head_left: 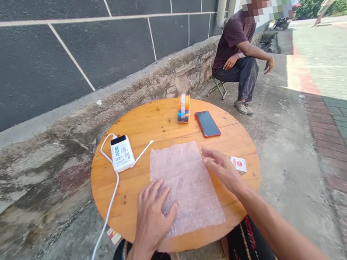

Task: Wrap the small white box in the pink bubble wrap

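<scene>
A sheet of bubble wrap (187, 185) lies flat on the round wooden table (121, 216) in front of me. My left hand (156, 213) rests on its lower left side, fingers spread and stretched forward. Along the right edge of the sheet hovers or rests my right hand (221, 166), its fingers extended and holding nothing; whether it touches the sheet I cannot tell. Just beyond that hand lies a phone (208, 124) in a red case. A small white and red box (239, 164) sits to its right, partly behind the wrist.
An orange tape dispenser (183, 108) stands toward the table's far edge. A white power bank (122, 153) with a white cable (107, 212) lies at the left. Beyond the table a person (241, 56) sits on a folding stool by the dark wall (119, 46).
</scene>
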{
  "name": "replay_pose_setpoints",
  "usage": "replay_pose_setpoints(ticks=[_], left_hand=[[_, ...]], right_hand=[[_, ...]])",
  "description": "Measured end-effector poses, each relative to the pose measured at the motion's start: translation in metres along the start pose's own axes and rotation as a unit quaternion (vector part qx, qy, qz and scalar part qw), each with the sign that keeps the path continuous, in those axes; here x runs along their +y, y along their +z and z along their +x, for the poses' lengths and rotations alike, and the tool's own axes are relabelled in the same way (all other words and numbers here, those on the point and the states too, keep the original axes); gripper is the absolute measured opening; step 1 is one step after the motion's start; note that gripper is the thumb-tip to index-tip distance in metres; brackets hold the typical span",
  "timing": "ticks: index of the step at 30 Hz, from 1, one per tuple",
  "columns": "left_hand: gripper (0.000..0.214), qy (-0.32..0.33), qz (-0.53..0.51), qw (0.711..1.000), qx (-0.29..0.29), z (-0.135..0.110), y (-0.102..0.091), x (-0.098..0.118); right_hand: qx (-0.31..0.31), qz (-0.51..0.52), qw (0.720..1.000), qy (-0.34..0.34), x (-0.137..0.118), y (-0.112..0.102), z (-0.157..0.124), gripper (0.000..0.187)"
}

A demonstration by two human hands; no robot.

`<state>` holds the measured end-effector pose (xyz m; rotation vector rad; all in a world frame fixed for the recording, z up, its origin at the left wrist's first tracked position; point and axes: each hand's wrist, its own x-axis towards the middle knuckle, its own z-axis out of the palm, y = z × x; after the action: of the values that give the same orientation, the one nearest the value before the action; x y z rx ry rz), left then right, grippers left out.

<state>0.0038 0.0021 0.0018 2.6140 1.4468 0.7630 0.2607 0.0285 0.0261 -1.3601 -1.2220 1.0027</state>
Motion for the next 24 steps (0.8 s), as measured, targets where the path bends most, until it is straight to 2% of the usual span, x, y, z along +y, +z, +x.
replay_pose_setpoints(ticks=[3, 6, 8, 10, 12, 14, 18, 21, 24], left_hand=[[0.033, 0.001, -0.001, 1.0, 0.007, 0.0, 0.0, 0.0], [0.033, 0.004, -0.001, 1.0, 0.012, 0.001, 0.0, 0.001], [0.033, 0.004, 0.0, 1.0, 0.012, 0.001, 0.0, 0.001], [0.034, 0.003, 0.002, 1.0, 0.01, 0.001, 0.0, 0.0], [0.035, 0.002, 0.004, 1.0, 0.008, 0.001, 0.0, 0.0], [0.036, 0.002, 0.002, 1.0, 0.008, 0.001, 0.0, 0.0], [0.036, 0.005, -0.001, 1.0, 0.014, 0.001, 0.001, -0.002], [0.036, 0.008, -0.007, 1.0, 0.015, 0.0, 0.003, -0.004], [0.038, 0.007, -0.017, 1.0, 0.018, -0.001, 0.004, -0.006]], right_hand=[[-0.052, 0.02, 0.998, -0.024, -0.009, 0.023, -0.001, 0.047], [-0.134, 0.06, 0.989, 0.003, -0.013, 0.055, 0.016, 0.043], [-0.14, 0.067, 0.987, 0.032, -0.011, 0.066, 0.035, 0.039], [-0.104, 0.063, 0.992, 0.036, -0.009, 0.063, 0.05, 0.039], [-0.044, 0.055, 0.997, 0.022, -0.01, 0.049, 0.055, 0.043], [0.004, 0.044, 0.999, 0.006, -0.013, 0.028, 0.045, 0.044], [0.018, -0.052, 0.994, -0.099, -0.022, -0.016, 0.002, 0.033], [0.072, -0.133, 0.983, -0.104, -0.022, -0.049, -0.023, 0.034], [0.109, -0.219, 0.965, -0.094, -0.014, -0.077, -0.035, 0.04]])
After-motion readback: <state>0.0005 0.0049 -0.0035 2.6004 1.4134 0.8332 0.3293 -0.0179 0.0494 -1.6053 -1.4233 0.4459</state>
